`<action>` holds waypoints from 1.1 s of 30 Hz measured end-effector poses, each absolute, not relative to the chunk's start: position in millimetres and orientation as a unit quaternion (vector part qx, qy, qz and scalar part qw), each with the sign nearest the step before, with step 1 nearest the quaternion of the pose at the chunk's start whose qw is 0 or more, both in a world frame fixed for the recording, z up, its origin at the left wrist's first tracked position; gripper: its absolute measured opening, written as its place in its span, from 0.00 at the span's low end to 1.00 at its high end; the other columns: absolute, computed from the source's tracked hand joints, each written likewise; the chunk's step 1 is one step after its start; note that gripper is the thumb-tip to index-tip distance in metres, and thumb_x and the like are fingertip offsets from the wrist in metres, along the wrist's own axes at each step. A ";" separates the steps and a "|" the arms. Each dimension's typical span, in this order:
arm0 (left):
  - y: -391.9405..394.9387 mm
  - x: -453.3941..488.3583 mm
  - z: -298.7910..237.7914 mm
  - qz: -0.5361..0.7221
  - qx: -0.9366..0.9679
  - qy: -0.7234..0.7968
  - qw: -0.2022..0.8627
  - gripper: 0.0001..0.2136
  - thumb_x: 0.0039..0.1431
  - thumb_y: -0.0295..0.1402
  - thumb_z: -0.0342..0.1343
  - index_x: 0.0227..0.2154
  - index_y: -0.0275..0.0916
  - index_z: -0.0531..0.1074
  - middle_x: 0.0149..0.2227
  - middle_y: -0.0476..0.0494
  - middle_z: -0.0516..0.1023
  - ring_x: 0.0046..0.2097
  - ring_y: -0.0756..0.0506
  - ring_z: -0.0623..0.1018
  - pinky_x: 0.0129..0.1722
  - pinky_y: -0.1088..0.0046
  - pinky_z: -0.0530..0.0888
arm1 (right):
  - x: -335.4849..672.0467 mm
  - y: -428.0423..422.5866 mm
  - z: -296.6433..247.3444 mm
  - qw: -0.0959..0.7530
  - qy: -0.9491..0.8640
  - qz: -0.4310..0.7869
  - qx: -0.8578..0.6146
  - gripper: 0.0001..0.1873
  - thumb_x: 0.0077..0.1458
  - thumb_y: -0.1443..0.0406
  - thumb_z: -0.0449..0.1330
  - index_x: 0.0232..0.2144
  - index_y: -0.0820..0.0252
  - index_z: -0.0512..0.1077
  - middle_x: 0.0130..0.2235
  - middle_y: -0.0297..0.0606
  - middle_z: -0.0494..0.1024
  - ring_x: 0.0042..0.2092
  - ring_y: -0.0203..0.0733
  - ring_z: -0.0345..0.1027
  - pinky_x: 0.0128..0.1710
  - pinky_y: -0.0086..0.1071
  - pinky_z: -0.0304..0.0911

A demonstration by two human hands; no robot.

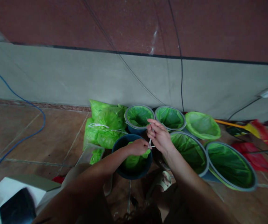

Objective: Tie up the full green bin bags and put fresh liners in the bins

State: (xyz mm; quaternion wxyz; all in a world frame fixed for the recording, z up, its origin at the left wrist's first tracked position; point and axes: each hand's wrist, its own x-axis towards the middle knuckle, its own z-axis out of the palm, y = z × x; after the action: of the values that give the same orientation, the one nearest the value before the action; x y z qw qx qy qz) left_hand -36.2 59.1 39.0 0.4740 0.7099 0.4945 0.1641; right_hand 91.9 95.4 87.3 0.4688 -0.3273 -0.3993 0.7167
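Observation:
My left hand (138,147) is closed on the gathered top of a green plastic bag (134,161) that sits inside a dark blue bucket (124,170) on the tiled floor. My right hand (159,135) is closed in a pinch on the bag's thin white drawstring (150,143), just right of and above the left hand. Both hands meet over the bucket's far rim.
A heap of tied green bags (106,126) lies to the left by the grey wall. Several grey buckets lined with green bags (229,165) stand behind and to the right. A yellow-handled red broom (253,129), a blue cable (19,140) and white boxes (19,189) lie around.

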 end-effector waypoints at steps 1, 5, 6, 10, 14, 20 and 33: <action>57.0 -34.1 40.1 0.154 0.729 0.471 0.473 0.13 0.56 0.28 0.49 0.35 0.37 0.81 0.23 0.51 0.74 0.26 0.52 0.69 0.29 0.77 0.65 | 92.1 97.0 87.3 0.472 -0.394 0.719 -0.326 0.16 0.48 0.58 0.66 0.39 0.55 0.72 0.24 0.26 0.66 0.20 0.27 0.41 0.18 0.25 0.42; 55.9 -34.2 42.4 0.157 0.725 0.476 0.472 0.13 0.58 0.34 0.51 0.31 0.36 0.80 0.23 0.49 0.75 0.27 0.51 0.70 0.29 0.78 0.65 | 96.5 104.4 80.4 0.471 -0.403 0.698 -0.358 0.19 0.49 0.54 0.65 0.43 0.52 0.71 0.29 0.30 0.73 0.23 0.30 0.56 0.23 0.26 0.56; 57.3 -36.1 42.4 0.164 0.706 0.498 0.476 0.14 0.58 0.35 0.50 0.30 0.35 0.80 0.23 0.49 0.75 0.27 0.51 0.70 0.29 0.77 0.66 | 97.8 105.2 76.6 0.458 -0.416 0.684 -0.387 0.21 0.50 0.51 0.63 0.44 0.51 0.70 0.33 0.32 0.75 0.27 0.32 0.63 0.27 0.28 0.60; 64.5 -46.5 42.5 0.210 0.609 0.584 0.494 0.15 0.58 0.34 0.49 0.31 0.34 0.80 0.24 0.49 0.75 0.25 0.51 0.69 0.26 0.78 0.65 | 102.5 101.6 55.7 0.309 -0.534 0.589 -0.522 0.23 0.52 0.47 0.59 0.44 0.54 0.69 0.36 0.35 0.78 0.36 0.39 0.71 0.33 0.30 0.64; 68.8 -56.3 42.0 0.248 0.551 0.630 0.489 0.15 0.58 0.35 0.50 0.28 0.33 0.80 0.22 0.50 0.73 0.23 0.53 0.66 0.24 0.77 0.62 | 105.8 94.0 43.4 0.149 -0.708 0.485 -0.492 0.14 0.57 0.56 0.53 0.30 0.58 0.72 0.25 0.33 0.74 0.26 0.35 0.65 0.28 0.28 0.57; 72.9 -66.3 40.3 0.276 0.521 0.667 0.455 0.08 0.52 0.29 0.56 0.29 0.34 0.81 0.24 0.49 0.77 0.26 0.51 0.71 0.28 0.76 0.68 | 110.1 88.5 50.3 0.074 -0.770 0.438 -0.457 0.13 0.57 0.63 0.52 0.25 0.59 0.72 0.21 0.31 0.72 0.25 0.34 0.63 0.27 0.27 0.55; 60.4 -63.8 63.6 0.203 0.850 0.465 0.139 0.11 0.57 0.22 0.50 0.34 0.39 0.77 0.37 0.47 0.81 0.44 0.45 0.77 0.64 0.57 0.51 | 103.1 94.4 43.7 0.290 -0.614 0.630 -0.377 0.13 0.44 0.56 0.66 0.29 0.59 0.75 0.31 0.36 0.77 0.34 0.39 0.69 0.38 0.33 0.64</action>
State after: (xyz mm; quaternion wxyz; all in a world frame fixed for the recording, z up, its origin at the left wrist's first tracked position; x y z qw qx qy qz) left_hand -63.8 60.4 63.6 0.1394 0.8501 0.4653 0.2032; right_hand 103.1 94.4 43.7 0.2899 -0.3769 -0.6141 0.6299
